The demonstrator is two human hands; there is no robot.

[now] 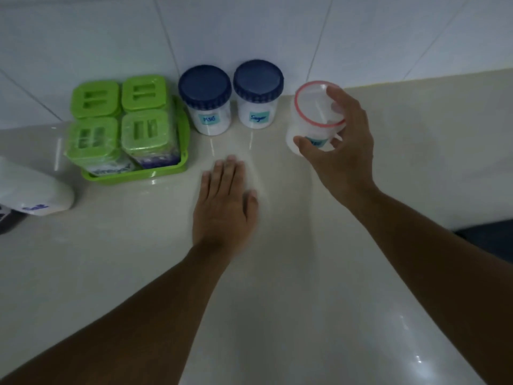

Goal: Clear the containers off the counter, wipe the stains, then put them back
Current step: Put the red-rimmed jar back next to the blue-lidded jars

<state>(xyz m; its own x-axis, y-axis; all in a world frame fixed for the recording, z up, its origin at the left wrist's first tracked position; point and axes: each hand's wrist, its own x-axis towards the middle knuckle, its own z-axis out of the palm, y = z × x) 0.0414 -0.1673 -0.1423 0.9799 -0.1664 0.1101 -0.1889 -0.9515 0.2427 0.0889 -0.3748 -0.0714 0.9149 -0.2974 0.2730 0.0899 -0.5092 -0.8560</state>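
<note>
Red-rimmed, the clear tub [316, 118] sits in the right hand [341, 151], fingers wrapped around it beside 2 blue-lidded jars [231, 98] at the wall. The left hand [224, 201] lies flat and empty on the counter [277, 301]. It looks like putting-back, with this tub left to place.

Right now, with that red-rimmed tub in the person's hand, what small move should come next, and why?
Probably set the red-rimmed container down by the wall, just right of the Sugar jar. The right hand grips it, tilted, beside that jar. The MSG jar and green caddy already line the wall, and the left hand lies flat on the bare counter.
</note>
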